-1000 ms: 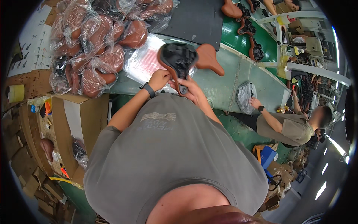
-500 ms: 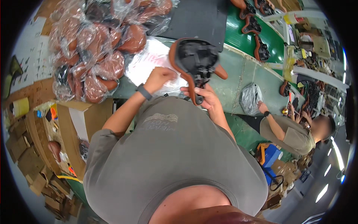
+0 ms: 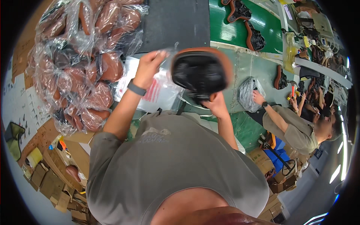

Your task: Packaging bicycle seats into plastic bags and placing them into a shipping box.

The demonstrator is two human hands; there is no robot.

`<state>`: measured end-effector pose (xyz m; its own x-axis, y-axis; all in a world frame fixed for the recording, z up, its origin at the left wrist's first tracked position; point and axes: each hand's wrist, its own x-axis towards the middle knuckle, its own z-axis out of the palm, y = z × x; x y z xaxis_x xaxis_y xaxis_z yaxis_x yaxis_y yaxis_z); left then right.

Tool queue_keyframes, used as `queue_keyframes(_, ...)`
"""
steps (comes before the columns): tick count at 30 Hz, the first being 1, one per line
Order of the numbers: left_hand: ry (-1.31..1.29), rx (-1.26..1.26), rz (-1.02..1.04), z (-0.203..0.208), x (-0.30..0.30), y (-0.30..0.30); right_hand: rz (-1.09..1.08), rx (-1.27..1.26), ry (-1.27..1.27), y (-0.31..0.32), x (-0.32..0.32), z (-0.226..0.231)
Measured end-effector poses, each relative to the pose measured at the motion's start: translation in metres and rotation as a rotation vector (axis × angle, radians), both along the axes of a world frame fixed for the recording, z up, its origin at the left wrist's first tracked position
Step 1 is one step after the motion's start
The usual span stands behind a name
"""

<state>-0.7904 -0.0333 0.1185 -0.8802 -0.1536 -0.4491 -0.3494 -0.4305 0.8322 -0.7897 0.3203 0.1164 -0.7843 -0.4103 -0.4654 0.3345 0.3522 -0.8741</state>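
My right hand (image 3: pixel 216 107) is closed round the narrow nose of a bicycle saddle (image 3: pixel 200 75), brown at the rim with a black underside turned up toward me; motion smears it. My left hand (image 3: pixel 149 69), a dark band at its wrist, pinches the edge of a clear plastic bag (image 3: pixel 170 52) just left of the saddle. How far that bag spreads is hard to make out. Beneath my left hand lies a pile of flat clear bags with red print (image 3: pixel 159 92) on the green worktable (image 3: pixel 234 62).
Bagged brown saddles (image 3: pixel 84 71) are heaped at the left, beside a dark mat (image 3: pixel 176 24). More saddles (image 3: pixel 255 35) lie on a green conveyor (image 3: pixel 225 32) at the far right. A co-worker (image 3: pixel 288 125) handles a bagged saddle (image 3: pixel 249 93) on the right. Cardboard boxes (image 3: pixel 75 148) stand lower left.
My left hand has moved up and left and now lifts a bag's edge. The saddle has swung so its wide end shows more squarely, still in my right hand. The whole view has shifted.
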Motion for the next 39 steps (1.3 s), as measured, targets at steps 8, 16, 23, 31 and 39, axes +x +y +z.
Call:
queue_keyframes(8, 0.430, -0.545, 0.327, 0.012, -0.128, -0.029, -0.156, -0.251, -0.088, -0.039, -0.121, -0.098)
queue_keyframes(16, -0.100, -0.942, -0.216, -0.221, 0.092, 0.049, 0.536, 1.039, 0.368, 0.015, -0.054, -0.167)
queue_keyframes(23, -0.006, -1.204, -0.532, -0.284, 0.184, 0.139, -0.496, -0.343, -0.812, 0.129, 0.105, -0.151)
queue_keyframes(31, -0.044, -1.044, -0.551, -0.281, 0.214, 0.102, -0.712, -0.419, -0.993, 0.147, 0.217, -0.138)
queue_keyframes(39, 0.221, -1.001, -0.386, -0.097, 0.268, 0.057, -0.070, -0.517, -0.594, -0.046, 0.179, -0.037)
